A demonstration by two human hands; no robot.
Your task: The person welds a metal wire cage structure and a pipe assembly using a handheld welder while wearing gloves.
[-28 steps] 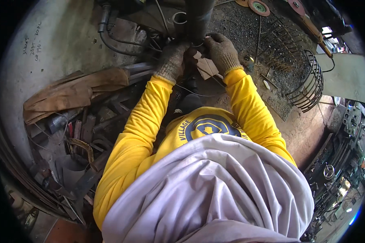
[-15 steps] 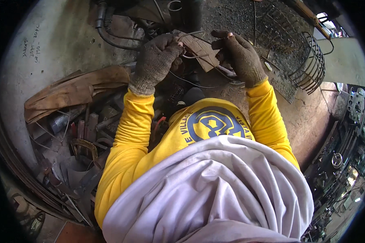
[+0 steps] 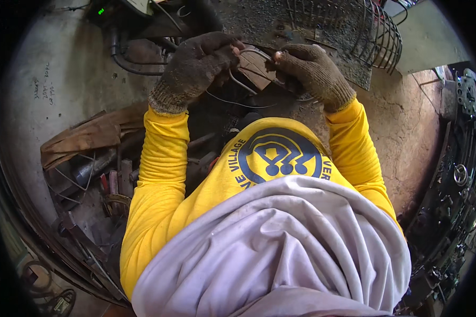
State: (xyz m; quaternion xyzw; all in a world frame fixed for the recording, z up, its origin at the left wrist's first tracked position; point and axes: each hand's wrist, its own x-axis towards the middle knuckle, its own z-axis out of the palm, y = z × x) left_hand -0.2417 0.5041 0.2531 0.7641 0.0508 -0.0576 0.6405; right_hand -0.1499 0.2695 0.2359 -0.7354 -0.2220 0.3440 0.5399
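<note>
A thin, bent metal rod spans the gap between my two gloved hands. My left hand, in a dirty brown knitted glove with bare fingertips, is closed round one side of it. A curved end of the rod sticks out below those fingers. On the other side my right hand, gloved alike, pinches the rod's far part between thumb and fingers. Its lower fingers are in shadow. Behind the rod lies a flat light-brown piece, partly covered by the hands.
A wire cage-like frame stands at the far right. Brown cloth lies over scrap metal on the left. Dark cables run near my left hand. Dark metal parts line the right edge.
My right hand has come in from apart, with fingers spread, to close on the bent rod. My left hand has shifted slightly left and up, still gripping it. The view has turned a little.
</note>
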